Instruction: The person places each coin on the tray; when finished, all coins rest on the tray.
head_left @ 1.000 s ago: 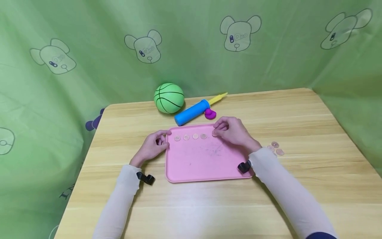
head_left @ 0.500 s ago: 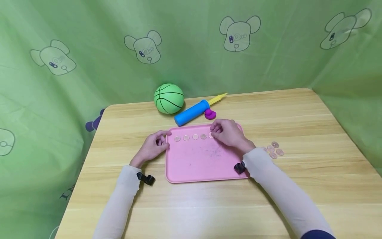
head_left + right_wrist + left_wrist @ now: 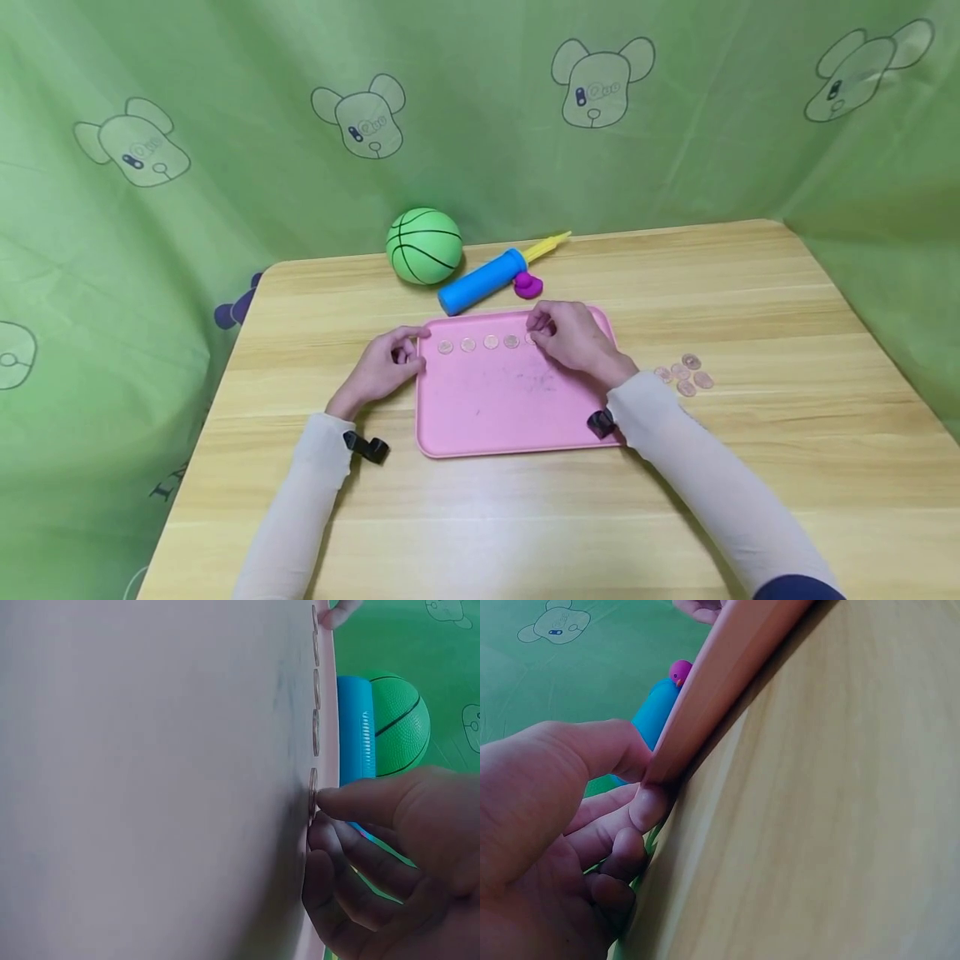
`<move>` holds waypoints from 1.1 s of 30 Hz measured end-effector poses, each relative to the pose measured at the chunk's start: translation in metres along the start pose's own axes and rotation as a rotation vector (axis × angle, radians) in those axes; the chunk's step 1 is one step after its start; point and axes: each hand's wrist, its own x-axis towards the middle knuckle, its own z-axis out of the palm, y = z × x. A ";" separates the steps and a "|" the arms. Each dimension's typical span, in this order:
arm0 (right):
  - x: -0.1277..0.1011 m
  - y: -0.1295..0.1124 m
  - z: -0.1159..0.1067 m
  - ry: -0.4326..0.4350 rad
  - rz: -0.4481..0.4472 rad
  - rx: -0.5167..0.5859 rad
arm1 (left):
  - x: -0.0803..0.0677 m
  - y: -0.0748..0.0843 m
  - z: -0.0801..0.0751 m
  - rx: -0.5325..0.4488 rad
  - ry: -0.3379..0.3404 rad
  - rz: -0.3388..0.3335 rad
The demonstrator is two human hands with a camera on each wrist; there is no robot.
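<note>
Right hand shifted left along tray, fingertips pinching fifth coin beside four-coin row, left hand pinching tray corner

A green curtain printed with pale bear heads hangs behind and on both sides, closing in the scene like a booth. Its folds fall to the table's edges, and a dark purple print shows low on the left. In front stands a light wooden table with rounded far corners and long grain lines running side to side. The light is soft and even, with a faint sheen on the near part of the tabletop. No floor or window shows.
</note>
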 end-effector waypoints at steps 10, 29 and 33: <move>-0.011 0.003 -0.015 0.058 0.019 0.027 | -0.002 -0.001 0.001 -0.023 -0.001 -0.004; -0.065 0.028 -0.073 0.078 0.064 -0.017 | -0.002 0.000 -0.001 -0.008 -0.003 -0.014; -0.077 0.044 -0.081 0.134 0.036 -0.040 | 0.000 0.000 0.001 -0.007 -0.006 -0.007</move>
